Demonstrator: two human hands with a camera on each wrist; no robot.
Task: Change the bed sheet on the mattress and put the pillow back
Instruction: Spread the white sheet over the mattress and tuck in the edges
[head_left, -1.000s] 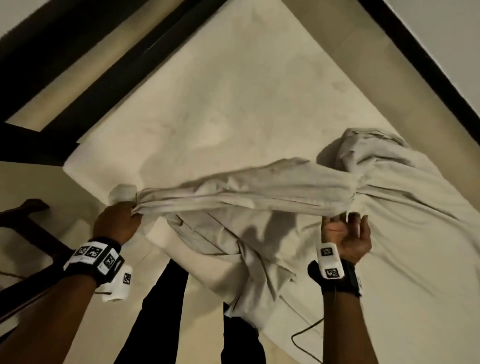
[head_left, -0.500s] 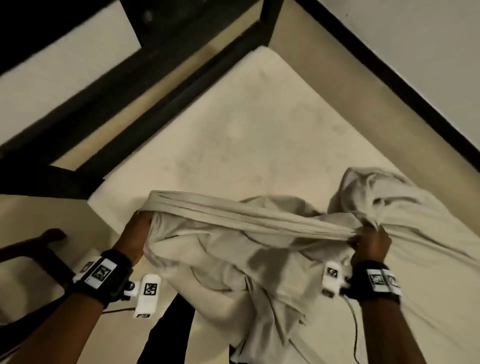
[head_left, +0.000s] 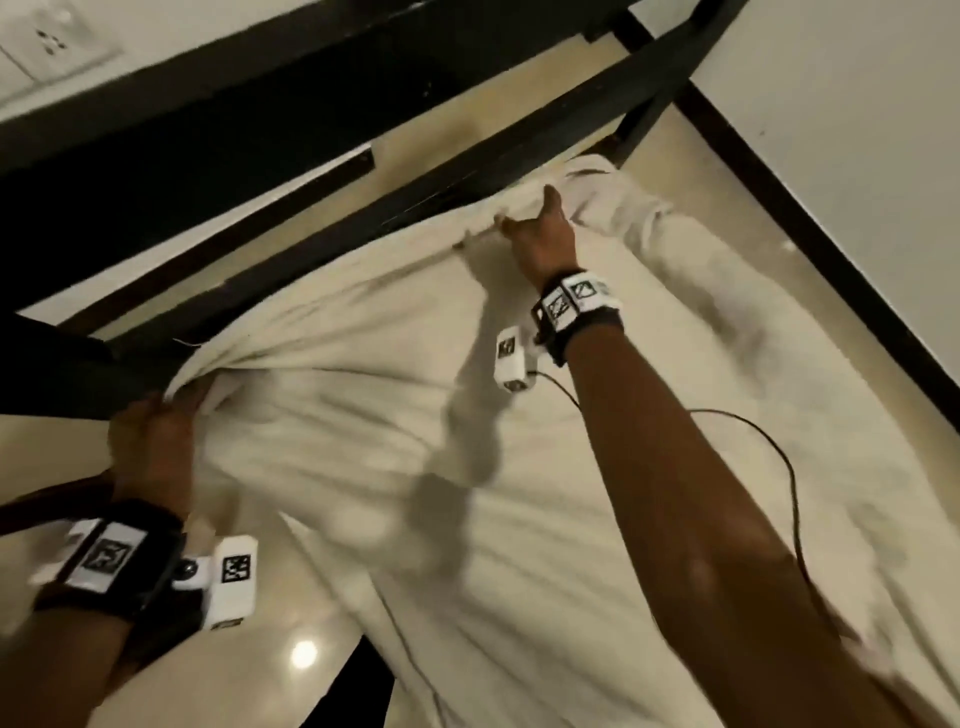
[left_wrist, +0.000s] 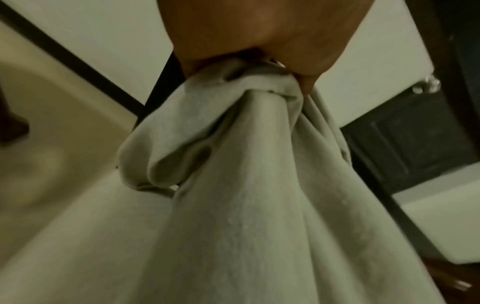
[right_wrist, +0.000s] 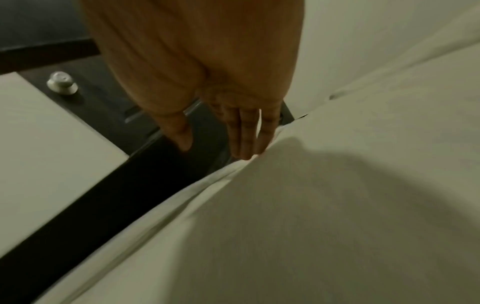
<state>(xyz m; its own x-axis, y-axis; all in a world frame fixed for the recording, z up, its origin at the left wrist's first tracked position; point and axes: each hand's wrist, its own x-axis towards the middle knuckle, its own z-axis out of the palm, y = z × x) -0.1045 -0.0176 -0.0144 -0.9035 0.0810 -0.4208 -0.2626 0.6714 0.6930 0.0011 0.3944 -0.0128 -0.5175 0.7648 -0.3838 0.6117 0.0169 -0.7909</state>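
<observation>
A cream bed sheet (head_left: 519, 467) lies spread in folds over the mattress, which it hides. My left hand (head_left: 150, 436) grips a bunched corner of the sheet (left_wrist: 259, 98) at the near left corner of the bed. My right hand (head_left: 535, 228) reaches far across with its fingers (right_wrist: 246, 131) straight, touching the sheet's far edge (right_wrist: 233, 172) beside the black bed frame (head_left: 363, 208). A loose heap of the sheet (head_left: 613, 202) sits at the far corner. No pillow shows in any view.
The black frame rail (right_wrist: 103, 195) runs along the far side of the bed. A wall with a black skirting strip (head_left: 831, 270) borders the right side. Glossy floor (head_left: 291, 639) lies by my legs. A thin cable (head_left: 779, 457) trails from my right wrist.
The bunched sheet has been thrown out over the mattress. My right hand let go of it and reached to the far edge. My left hand moved up to the near corner, still gripping.
</observation>
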